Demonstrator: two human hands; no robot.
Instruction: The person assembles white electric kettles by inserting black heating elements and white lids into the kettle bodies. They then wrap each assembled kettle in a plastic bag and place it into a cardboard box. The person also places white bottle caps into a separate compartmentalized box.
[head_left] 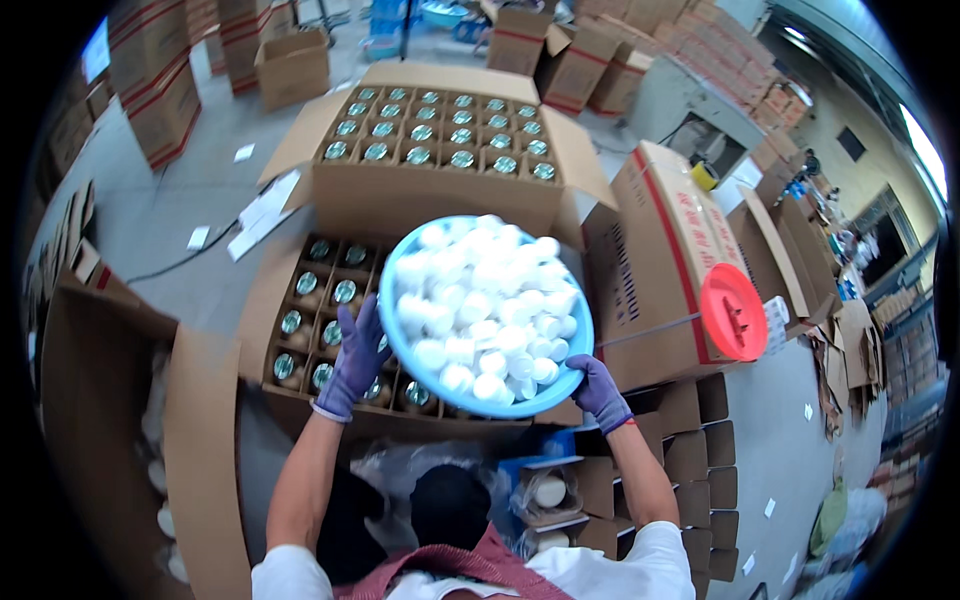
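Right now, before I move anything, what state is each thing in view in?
Blue basin: heaped full, held in both hands.
White caps: loose, piled.
Left grip: gloved, holding the basin's left side.
Right grip: gloved, closed on its right rim.
Far carton: open, compartments filled with shiny-topped containers.
Near carton: open, partly hidden by the basin.
Right carton: closed.
Left carton: open.
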